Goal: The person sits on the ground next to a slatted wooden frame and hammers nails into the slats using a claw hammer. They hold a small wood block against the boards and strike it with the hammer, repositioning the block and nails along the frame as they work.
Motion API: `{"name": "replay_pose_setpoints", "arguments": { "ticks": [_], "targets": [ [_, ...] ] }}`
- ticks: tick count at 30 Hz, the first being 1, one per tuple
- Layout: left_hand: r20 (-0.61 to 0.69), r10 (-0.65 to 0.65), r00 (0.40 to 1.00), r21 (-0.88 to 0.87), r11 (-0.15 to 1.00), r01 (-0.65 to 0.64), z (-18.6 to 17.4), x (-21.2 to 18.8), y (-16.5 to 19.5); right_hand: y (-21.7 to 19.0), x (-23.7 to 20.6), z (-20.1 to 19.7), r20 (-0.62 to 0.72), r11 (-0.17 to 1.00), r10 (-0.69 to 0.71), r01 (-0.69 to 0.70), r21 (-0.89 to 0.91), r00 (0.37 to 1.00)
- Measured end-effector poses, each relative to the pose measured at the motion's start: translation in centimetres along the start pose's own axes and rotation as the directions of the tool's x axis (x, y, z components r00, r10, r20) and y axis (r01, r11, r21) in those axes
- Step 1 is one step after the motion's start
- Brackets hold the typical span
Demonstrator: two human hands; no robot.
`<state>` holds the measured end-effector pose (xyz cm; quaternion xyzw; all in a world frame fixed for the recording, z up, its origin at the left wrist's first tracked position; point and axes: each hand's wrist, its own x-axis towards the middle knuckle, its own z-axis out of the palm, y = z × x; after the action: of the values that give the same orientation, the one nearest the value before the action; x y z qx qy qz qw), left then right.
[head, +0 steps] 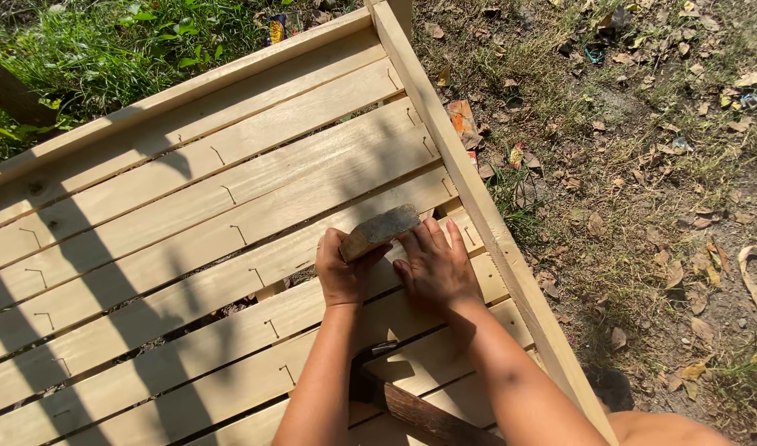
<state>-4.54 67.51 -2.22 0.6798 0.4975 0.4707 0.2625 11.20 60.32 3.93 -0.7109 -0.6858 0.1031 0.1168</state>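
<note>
A person's left hand (343,277) is curling its fingers around the near end of a small weathered wooden block (380,230), which is resting at a tilt on a slatted wooden frame (230,198) lying on the ground. The right hand (435,268) is lying flat just beside the block, fingers spread against a slat and fingertips touching the block's lower edge. A hammer (395,395) is lying on the slats between the forearms, nearer the body, in shadow.

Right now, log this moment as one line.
left hand: grips wood block | right hand: flat on slat | hammer: lying below
</note>
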Motion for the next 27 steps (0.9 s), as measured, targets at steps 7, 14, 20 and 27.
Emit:
{"name": "replay_pose_setpoints", "arguments": {
  "ticks": [7, 14, 20, 27],
  "targets": [
    [-0.010, 0.001, 1.000, 0.017, 1.000, -0.001, 0.7, 0.0, 0.2, 0.6, 0.2, 0.1, 0.004, 0.999, 0.000, 0.000, -0.051, 1.000],
    [-0.030, 0.024, 0.999, 0.031, 0.999, -0.023, 1.5, 0.0, -0.2, -2.0, -7.2, -3.6, -0.002, 0.919, 0.031, -0.028, 0.394, 1.000],
    [-0.029, 0.007, 1.000, 0.053, 0.999, -0.006, 1.8, -0.3, -0.6, -3.3, -15.9, -2.5, 0.597, 0.935, 0.020, -0.227, 0.273, 0.802],
    [-0.037, -0.008, 0.999, 0.051, 0.999, 0.010, 1.9, -0.3, -0.9, -0.5, -19.2, -0.5, 0.477, 0.795, -0.017, -0.277, 0.539, 0.879]
  ]
}}
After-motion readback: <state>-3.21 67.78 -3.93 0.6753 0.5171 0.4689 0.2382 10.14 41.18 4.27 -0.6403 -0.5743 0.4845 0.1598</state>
